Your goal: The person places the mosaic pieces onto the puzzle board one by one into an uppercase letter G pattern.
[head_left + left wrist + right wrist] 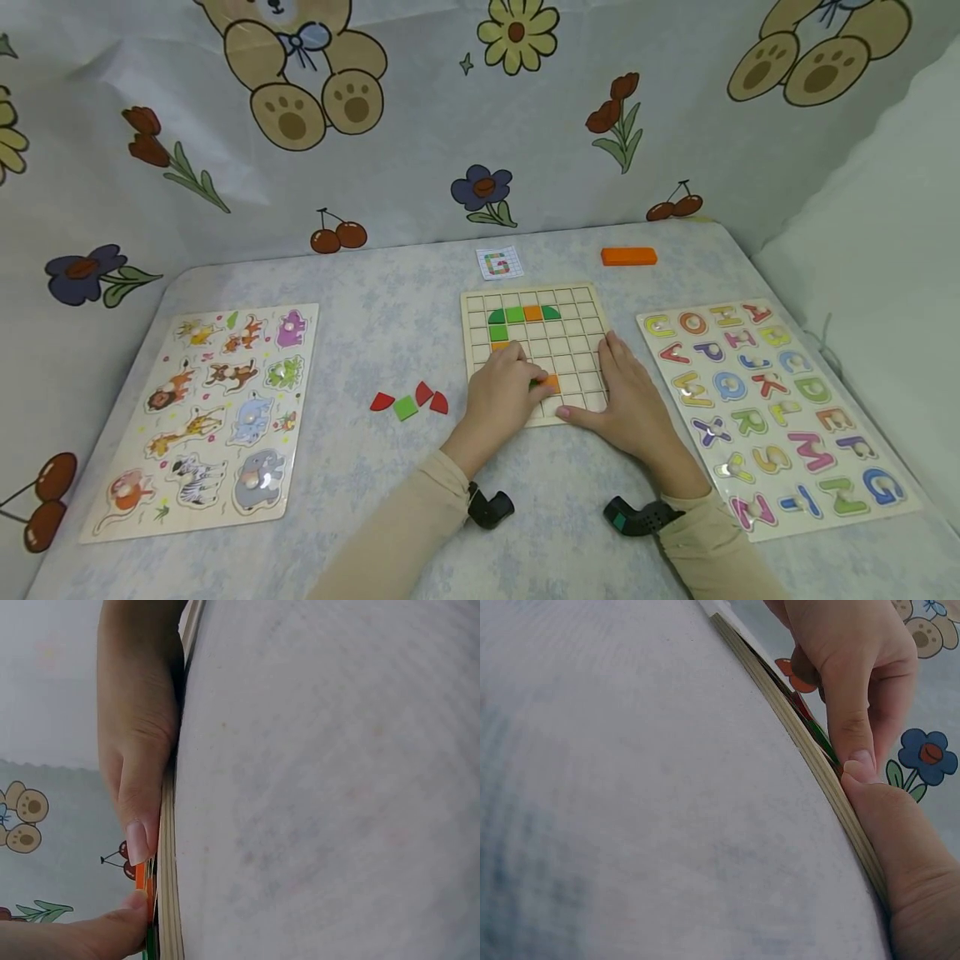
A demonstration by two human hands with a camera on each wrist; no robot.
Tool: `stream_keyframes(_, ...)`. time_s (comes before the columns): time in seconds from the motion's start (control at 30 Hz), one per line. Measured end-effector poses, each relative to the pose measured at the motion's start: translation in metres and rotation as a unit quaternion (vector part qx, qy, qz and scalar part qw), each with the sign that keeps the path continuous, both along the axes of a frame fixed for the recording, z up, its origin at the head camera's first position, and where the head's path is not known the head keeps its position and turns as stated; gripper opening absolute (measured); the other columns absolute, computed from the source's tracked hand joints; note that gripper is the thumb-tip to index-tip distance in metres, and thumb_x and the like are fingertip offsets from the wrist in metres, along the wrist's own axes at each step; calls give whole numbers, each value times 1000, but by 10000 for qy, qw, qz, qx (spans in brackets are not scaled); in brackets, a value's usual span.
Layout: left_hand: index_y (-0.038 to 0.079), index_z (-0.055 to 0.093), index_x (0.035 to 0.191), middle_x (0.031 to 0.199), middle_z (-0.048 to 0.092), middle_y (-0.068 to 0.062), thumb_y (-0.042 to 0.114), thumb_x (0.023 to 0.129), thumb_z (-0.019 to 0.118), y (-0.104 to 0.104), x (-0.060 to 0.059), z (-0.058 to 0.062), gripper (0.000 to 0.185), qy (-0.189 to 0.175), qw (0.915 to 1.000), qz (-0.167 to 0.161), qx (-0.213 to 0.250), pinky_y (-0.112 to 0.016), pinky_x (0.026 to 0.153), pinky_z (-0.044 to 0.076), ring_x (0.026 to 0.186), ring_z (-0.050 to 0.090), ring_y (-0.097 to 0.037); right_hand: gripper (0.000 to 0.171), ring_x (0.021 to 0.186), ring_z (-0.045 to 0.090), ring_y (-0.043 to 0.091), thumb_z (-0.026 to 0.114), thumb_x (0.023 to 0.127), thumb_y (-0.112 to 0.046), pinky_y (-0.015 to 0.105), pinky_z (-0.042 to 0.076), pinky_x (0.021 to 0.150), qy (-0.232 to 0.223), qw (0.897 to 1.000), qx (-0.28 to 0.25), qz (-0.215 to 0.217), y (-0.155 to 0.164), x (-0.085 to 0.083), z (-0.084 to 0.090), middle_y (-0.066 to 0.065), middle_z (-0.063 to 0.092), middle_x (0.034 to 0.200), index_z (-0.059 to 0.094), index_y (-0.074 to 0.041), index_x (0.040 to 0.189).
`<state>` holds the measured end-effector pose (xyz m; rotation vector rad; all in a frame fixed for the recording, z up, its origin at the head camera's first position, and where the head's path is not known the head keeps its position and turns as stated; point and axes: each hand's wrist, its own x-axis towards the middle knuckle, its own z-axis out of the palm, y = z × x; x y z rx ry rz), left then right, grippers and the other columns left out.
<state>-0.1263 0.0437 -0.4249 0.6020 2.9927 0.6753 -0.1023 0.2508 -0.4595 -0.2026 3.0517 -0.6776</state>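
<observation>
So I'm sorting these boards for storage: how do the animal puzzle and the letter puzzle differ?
The animal puzzle lies at the table's left edge, far from both hands; the letter puzzle lies at the right, just beside the right hand. The animal puzzle holds pictured animals; the letter puzzle holds coloured letters. Both are pale, flat boards whose pieces carry small knobs.

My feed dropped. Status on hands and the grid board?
Left hand on an orange tile, fingers curled. Right hand flat, steadying the grid board. Spare tiles lie left, nothing in the way.
</observation>
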Motion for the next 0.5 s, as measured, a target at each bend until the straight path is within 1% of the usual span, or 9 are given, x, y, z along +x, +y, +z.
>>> stream_keyframes(0.1, 29, 80, 103, 86, 47, 8, 46, 86, 74, -1, 0, 0, 24, -46, 10000, 19, 29, -18, 51, 36, 77, 47, -9, 128, 152, 13, 42, 70, 73, -74, 62, 20, 118, 9, 10000, 7, 9, -1, 0, 1, 18, 5, 167, 10, 1, 157)
stream_keyframes(0.23, 28, 79, 105, 86, 48, 7, 45, 88, 73, -1, 2, 2, 24, -1, 10000, -31, -83, -19, 51, 36, 77, 47, -10, 128, 152, 13, 42, 71, 73, -73, 61, 20, 118, -1, 10000, 5, 12, -1, 0, 2, 19, 5, 166, 11, 2, 157)
stream_keyframes(0.37, 27, 75, 114, 89, 50, 6, 44, 90, 71, -3, 5, 6, 30, 103, 9997, -104, -191, -21, 52, 37, 79, 49, -11, 128, 152, 14, 43, 71, 73, -74, 62, 20, 118, -23, 10000, 6, -22, -2, 0, 2, 19, 5, 166, 11, 2, 157)
stream_keyframes(0.5, 24, 70, 123, 93, 53, 5, 40, 93, 69, -15, 10, 14, 34, 132, 9998, -105, -51, -21, 52, 38, 80, 51, -13, 128, 152, 15, 43, 71, 72, -74, 62, 21, 118, -15, 10000, -3, -60, -2, 0, 1, 19, 6, 166, 12, 2, 157)
